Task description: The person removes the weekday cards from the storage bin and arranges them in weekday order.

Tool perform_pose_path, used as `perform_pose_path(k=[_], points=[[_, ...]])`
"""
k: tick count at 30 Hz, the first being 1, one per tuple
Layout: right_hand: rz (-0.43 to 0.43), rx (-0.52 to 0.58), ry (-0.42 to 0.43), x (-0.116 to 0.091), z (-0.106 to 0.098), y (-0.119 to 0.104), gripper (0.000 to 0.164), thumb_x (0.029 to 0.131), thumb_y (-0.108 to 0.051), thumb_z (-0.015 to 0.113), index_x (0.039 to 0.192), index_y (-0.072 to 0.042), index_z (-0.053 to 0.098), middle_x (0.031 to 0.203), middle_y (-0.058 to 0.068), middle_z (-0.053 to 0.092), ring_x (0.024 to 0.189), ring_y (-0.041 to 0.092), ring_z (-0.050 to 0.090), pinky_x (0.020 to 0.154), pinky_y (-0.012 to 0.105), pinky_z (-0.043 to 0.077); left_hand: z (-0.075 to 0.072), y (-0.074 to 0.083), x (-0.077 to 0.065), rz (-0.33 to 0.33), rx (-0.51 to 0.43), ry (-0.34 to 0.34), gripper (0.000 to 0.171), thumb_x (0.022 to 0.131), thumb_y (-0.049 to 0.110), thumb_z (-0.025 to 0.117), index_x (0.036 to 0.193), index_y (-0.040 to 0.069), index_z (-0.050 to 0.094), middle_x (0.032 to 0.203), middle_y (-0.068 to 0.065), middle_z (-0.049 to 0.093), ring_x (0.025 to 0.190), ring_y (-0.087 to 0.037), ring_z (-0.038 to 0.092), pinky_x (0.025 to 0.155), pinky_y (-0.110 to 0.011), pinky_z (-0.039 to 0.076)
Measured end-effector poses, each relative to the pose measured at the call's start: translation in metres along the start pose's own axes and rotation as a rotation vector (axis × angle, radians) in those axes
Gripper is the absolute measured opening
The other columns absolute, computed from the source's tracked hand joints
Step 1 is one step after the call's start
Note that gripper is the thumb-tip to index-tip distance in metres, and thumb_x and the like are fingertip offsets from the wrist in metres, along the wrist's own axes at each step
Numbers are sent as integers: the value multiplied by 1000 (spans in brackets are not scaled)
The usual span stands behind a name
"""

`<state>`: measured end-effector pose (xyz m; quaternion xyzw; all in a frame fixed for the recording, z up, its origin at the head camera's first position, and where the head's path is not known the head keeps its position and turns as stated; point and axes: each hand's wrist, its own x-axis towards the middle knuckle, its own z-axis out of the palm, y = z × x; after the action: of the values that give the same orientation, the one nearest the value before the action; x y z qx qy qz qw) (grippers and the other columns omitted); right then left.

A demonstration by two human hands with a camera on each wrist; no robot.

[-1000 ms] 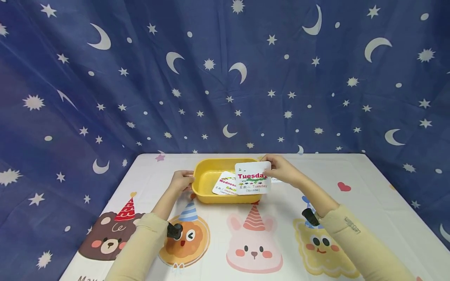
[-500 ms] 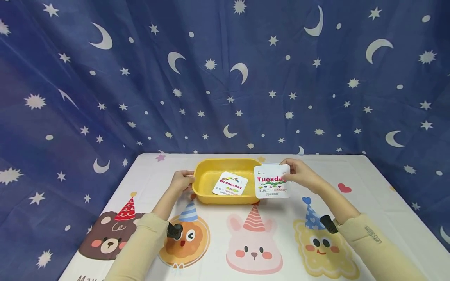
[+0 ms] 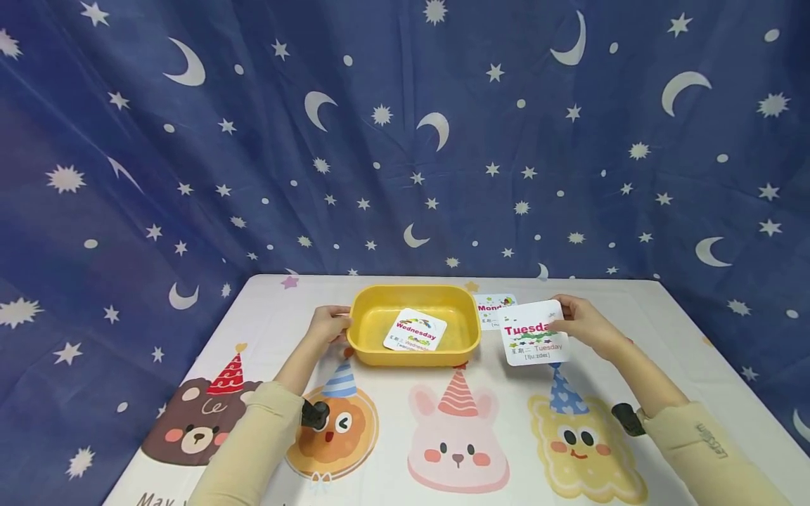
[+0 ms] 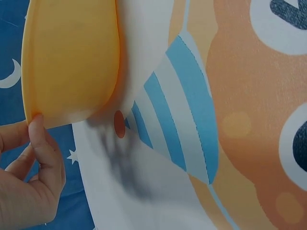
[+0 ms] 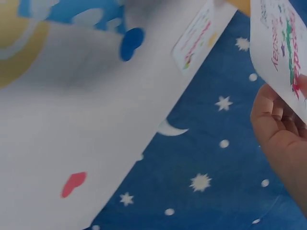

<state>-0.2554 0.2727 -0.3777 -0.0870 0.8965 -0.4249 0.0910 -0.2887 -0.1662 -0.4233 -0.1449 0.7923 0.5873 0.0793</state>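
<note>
My left hand (image 3: 329, 325) pinches the left rim of a yellow plastic basin (image 3: 414, 358); the left wrist view shows thumb and fingers on the edge of the basin (image 4: 72, 62). Inside it lies a white Wednesday card (image 3: 415, 330), face up and slightly turned. My right hand (image 3: 585, 325) holds a Tuesday card (image 3: 534, 333) by its right edge, raised above the table and tilted a little. Partly behind that card, a Monday card (image 3: 495, 309) lies on the table right beside the basin. In the right wrist view, the fingers are behind the Tuesday card (image 5: 283, 52) and the thumb is on its face.
A white tablecloth (image 3: 392, 422) printed with cartoon animals and party hats covers the table. Its back edge meets a dark blue curtain (image 3: 380, 197) patterned with moons and stars. Black wrist camera mounts (image 3: 628, 419) stick out near both sleeves.
My right hand has carried the Tuesday card rightward from over the basin to beyond its right side, uncovering the Wednesday card and part of the Monday card. The left hand stays on the rim.
</note>
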Motion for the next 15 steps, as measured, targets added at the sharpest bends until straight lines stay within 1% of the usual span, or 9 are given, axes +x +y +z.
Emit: perform_pose_path(k=[3,8,11,13,15], points=[[43,-8,13,0,-5,8,49,88,-3,58,130,14,39,113,26,58,85,7,55,70,21,49,-2,1,0,0,5,4,39,89,1,55,127,-5,54,102,-16,61,64,-7,57,49,-14,48],[125,7,27,3,-13,18,55,89,-3,53,136,17,31,118,29,53,89,12,55,79,28,50,-3,1,-1,9,8,2,38,89,0,54,126,-6,54,108,-21,61,65,-8,59,49,-14,48],[172,45,47,5,-17,24,62,89,-3,51,139,18,22,124,33,46,93,16,54,83,36,50,-3,1,-2,12,10,2,37,89,0,54,126,-6,54,109,-22,60,64,-8,58,48,-13,47],[210,76,70,6,-19,29,65,89,-4,51,140,18,18,130,36,41,94,16,54,85,37,50,-3,1,-2,11,17,3,38,89,0,54,126,-6,54,108,-22,60,65,-8,58,49,-14,48],[248,114,97,7,-21,34,66,89,-5,50,141,18,17,135,36,37,95,15,53,85,36,49,-3,1,-2,8,20,5,38,88,0,54,126,-6,54,107,-20,61,67,-9,59,53,-17,51]])
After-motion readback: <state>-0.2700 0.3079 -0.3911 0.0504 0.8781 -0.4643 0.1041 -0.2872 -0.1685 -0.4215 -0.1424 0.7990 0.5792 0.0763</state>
